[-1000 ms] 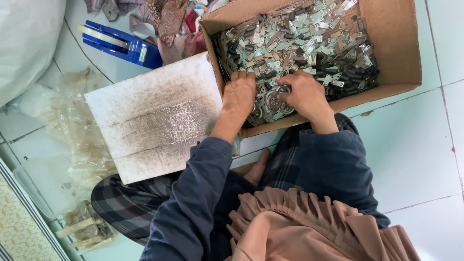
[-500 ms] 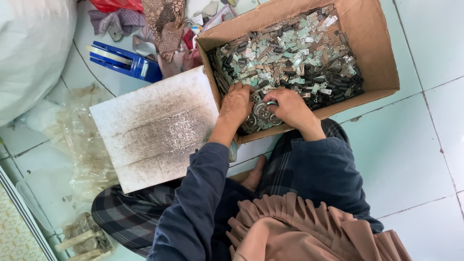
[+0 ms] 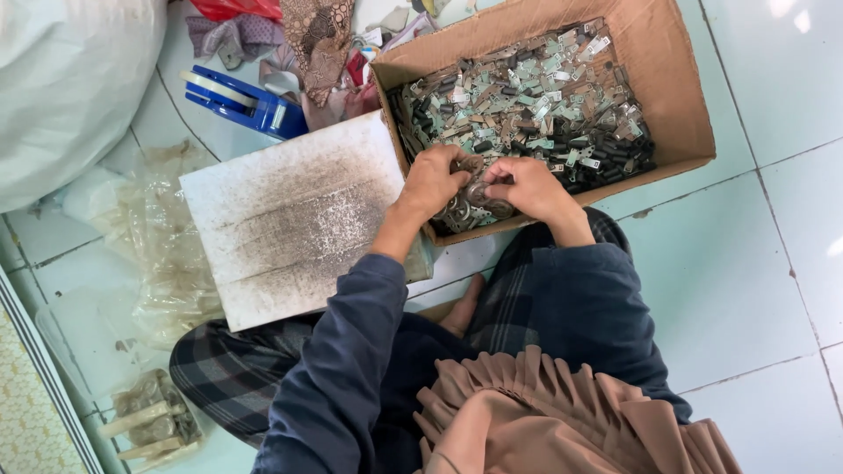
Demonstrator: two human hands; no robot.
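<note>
A person sits on a pale tiled floor [image 3: 746, 290]. Both hands meet at the near edge of an open cardboard box [image 3: 680, 96]. The left hand [image 3: 432, 180] and right hand [image 3: 527, 186] pinch small round silvery metal parts [image 3: 479, 195] between them. The box is filled with small grey and greenish metal pieces [image 3: 536, 96]. A speckled white board [image 3: 290, 219] lies just beside it.

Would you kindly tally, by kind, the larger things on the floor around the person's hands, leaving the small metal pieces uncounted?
Cardboard box: 1
White speckled board: 1
Blue tape dispenser: 1
White sack: 1
Total: 4
Both the left hand and right hand grip small metal pieces at the box's near edge; those are too many to count.
</note>
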